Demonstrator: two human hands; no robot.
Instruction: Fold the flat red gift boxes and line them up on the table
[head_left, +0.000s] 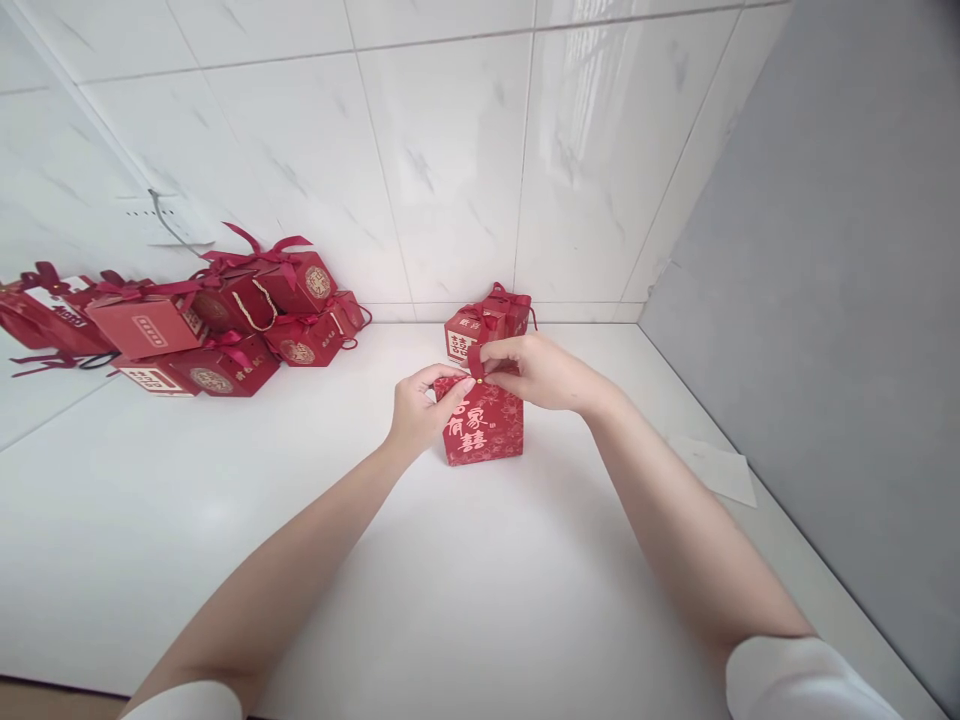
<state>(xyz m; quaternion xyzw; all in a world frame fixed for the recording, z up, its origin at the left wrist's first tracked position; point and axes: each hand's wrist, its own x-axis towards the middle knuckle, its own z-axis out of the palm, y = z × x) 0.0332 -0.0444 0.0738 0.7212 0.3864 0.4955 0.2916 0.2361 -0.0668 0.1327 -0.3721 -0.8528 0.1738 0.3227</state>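
A small red gift box [480,432] with pale lettering stands upright on the white table [465,600]. My left hand [420,408] rests on its top left corner, fingers curled against the box. My right hand [534,370] is over the box top, pinching a red ribbon [477,362] with a tiny gold bead below the fingertips. Right behind it stands another red box [486,325] tied with a ribbon bow.
A heap of several red ribboned boxes [225,320] lies at the back left against the tiled wall. A white sheet of paper [716,468] lies at the table's right edge beside a grey wall.
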